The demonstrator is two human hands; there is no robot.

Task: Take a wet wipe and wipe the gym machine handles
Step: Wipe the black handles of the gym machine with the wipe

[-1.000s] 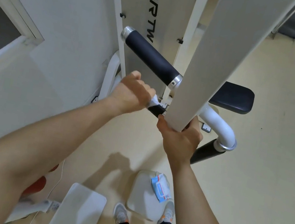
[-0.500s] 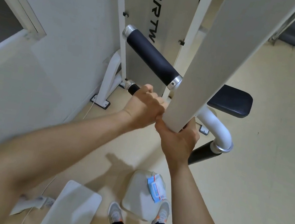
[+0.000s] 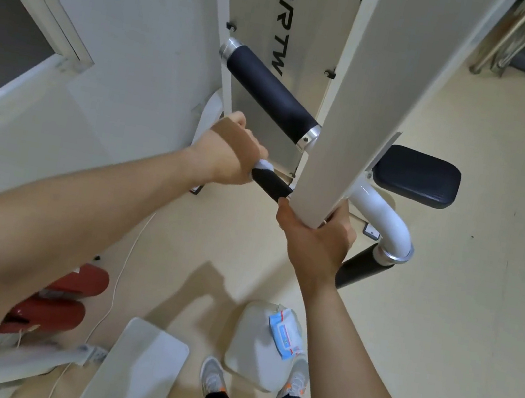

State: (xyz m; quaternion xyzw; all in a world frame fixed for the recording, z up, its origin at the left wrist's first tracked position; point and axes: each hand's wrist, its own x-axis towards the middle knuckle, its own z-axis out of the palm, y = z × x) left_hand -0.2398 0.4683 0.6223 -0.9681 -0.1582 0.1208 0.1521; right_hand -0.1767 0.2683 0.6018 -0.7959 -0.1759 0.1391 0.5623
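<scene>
Where I wipe: black handle (image 3: 272,185), white wipe (image 3: 265,165) bunched on it.
Left hand (image 3: 231,148): curled round wipe and handle, 10 o'clock of right.
Right hand (image 3: 316,242): gripping post (image 3: 356,110) end.

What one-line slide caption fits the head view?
Left-hand grip wraps a wet wipe round a black handle; right-hand grip holds the white bar.
</scene>
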